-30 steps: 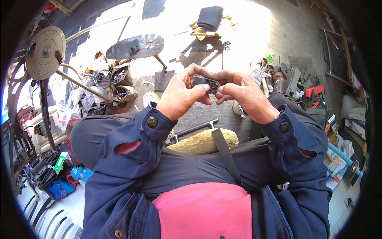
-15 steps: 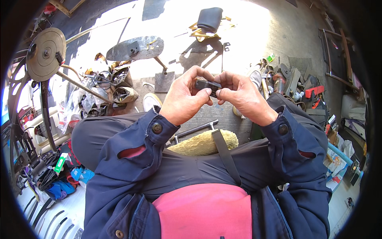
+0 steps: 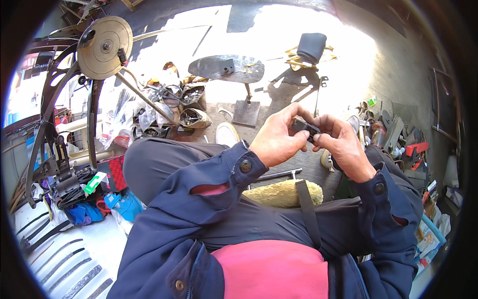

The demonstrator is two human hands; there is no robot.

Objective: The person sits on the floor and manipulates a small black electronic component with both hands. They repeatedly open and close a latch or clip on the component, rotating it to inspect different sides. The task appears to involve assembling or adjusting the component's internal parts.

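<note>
Above the lap, left hand (image 3: 276, 142) and right hand (image 3: 343, 149) pinch a small dark part (image 3: 304, 127); fingertip grip only, could slip into floor clutter (image 3: 174, 112).

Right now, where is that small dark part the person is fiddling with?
In the head view, the small dark part sits right of centre, pinched between the fingertips of the left hand and right hand, above the yellow pad.

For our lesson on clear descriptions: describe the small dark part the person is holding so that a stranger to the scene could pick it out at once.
Start at the blue jacket sleeves rising from the lower edge. Follow them up to where the left hand and right hand meet, right of centre. Pinched between their fingertips is the small dark part, blocky and blackish, the only item held off the cluttered floor.
</note>
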